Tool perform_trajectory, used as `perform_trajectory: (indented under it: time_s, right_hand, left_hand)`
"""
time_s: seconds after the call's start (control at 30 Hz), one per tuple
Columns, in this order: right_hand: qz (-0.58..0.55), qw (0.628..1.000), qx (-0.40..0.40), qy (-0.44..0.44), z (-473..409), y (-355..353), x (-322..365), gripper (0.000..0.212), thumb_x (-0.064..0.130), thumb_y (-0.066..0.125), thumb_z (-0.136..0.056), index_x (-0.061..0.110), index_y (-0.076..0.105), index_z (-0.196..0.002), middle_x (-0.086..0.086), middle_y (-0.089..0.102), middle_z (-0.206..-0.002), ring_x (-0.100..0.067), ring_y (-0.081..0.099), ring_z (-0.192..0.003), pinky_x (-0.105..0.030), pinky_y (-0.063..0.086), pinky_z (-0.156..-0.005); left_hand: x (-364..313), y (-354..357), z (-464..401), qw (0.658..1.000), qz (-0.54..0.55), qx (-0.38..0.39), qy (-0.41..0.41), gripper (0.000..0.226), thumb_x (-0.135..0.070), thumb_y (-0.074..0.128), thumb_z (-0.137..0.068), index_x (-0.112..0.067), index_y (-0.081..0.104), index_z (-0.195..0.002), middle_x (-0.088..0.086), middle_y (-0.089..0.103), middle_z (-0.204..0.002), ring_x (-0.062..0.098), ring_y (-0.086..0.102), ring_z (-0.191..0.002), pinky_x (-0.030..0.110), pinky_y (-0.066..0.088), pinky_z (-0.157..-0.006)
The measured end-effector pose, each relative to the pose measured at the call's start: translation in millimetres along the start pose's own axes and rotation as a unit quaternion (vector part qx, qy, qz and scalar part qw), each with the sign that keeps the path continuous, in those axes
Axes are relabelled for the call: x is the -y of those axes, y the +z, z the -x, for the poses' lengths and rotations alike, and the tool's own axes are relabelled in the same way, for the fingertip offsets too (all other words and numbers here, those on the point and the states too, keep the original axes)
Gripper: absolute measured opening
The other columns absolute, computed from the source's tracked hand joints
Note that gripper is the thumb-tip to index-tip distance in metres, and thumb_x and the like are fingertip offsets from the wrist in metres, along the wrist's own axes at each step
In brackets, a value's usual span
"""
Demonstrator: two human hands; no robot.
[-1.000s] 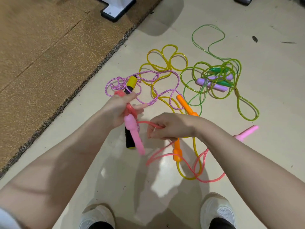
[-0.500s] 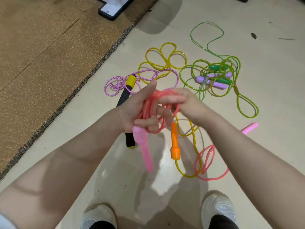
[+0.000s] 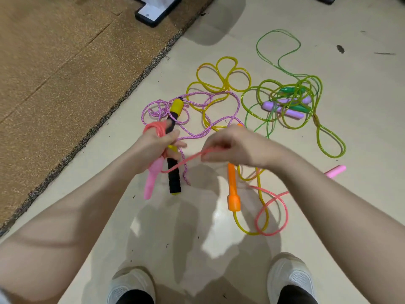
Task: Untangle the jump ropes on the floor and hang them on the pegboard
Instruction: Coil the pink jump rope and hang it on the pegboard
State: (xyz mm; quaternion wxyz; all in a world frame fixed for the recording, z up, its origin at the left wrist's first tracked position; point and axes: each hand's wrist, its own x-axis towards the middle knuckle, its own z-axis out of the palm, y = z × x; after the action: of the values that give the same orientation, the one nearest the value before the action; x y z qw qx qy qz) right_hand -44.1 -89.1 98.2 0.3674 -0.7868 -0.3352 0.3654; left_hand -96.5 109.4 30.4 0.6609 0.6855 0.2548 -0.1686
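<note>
Your left hand (image 3: 153,145) grips coils of the pink rope (image 3: 184,162) wound round it, with one pink handle (image 3: 152,178) hanging below your fist. Your right hand (image 3: 232,143) pinches a strand of the same rope between curled fingers, drawn taut between both hands. The rest of it loops on the floor (image 3: 197,227) near the orange handle (image 3: 232,189), running to the other pink handle (image 3: 335,171). The yellow rope (image 3: 221,77), purple braided rope (image 3: 219,122) and green rope (image 3: 278,62) lie tangled beyond your hands.
</note>
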Motion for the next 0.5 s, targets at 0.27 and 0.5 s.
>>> perform_trajectory:
  time_s: [0.27, 0.5]
  right_hand:
    - [-0.185, 0.928, -0.320, 0.043, -11.9, -16.4, -28.8, 0.015, 0.019, 0.069, -0.083, 0.017, 0.061, -0.070, 0.004, 0.049, -0.061, -0.003, 0.042, -0.056, -0.022, 0.037, -0.059]
    - [-0.151, 0.977, -0.025, 0.146, 1.9, 46.6, -46.1, 0.028, 0.031, 0.037, -0.100, 0.016, 0.060, -0.095, -0.011, 0.053, -0.064, -0.016, 0.049, -0.050, -0.031, 0.040, -0.056]
  left_hand:
    - [-32.7, 46.7, 24.3, 0.872, 0.057, 0.481, -0.066, 0.079, -0.085, 0.034, -0.068, -0.025, 0.072, -0.104, 0.008, 0.066, -0.054, 0.012, 0.038, -0.029, 0.026, 0.038, -0.051]
    - [-54.9, 48.3, 24.6, 0.951, 0.092, 0.282, 0.081, 0.056, -0.036, 0.074, -0.063, -0.034, 0.055, -0.116, -0.002, 0.070, -0.092, 0.008, 0.051, -0.039, 0.029, 0.041, -0.056]
